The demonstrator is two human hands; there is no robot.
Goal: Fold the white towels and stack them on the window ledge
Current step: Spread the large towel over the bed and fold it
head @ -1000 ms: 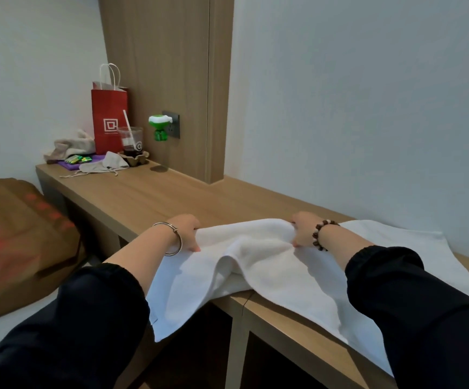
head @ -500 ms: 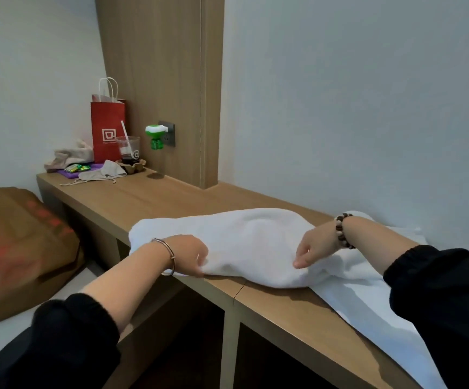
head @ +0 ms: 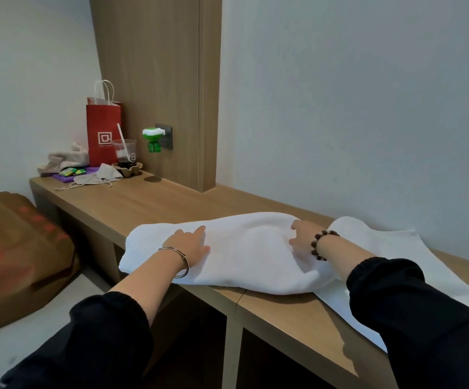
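Note:
A white towel point(head: 244, 248) lies folded over in a puffy oblong on the wooden ledge point(head: 149, 204). My left hand point(head: 192, 244), with a metal bangle on the wrist, lies flat on the towel's left part, fingers straight. My right hand point(head: 302, 238), with a bead bracelet on the wrist, presses on the towel's right part with fingers spread and slightly bent. A second white towel point(head: 396, 248) lies spread flat under it and reaches to the right along the ledge.
At the ledge's far left stand a red paper bag point(head: 103, 133), a plastic cup with a straw point(head: 125, 154), a beige cloth point(head: 63, 161) and small items. A wooden wall panel point(head: 154, 88) carries a green plug-in device point(head: 153, 138). A brown bag point(head: 17, 254) sits at lower left.
The towel was folded toward me, then both hands let go of its edge and moved up onto the folded towel, where they now press flat.

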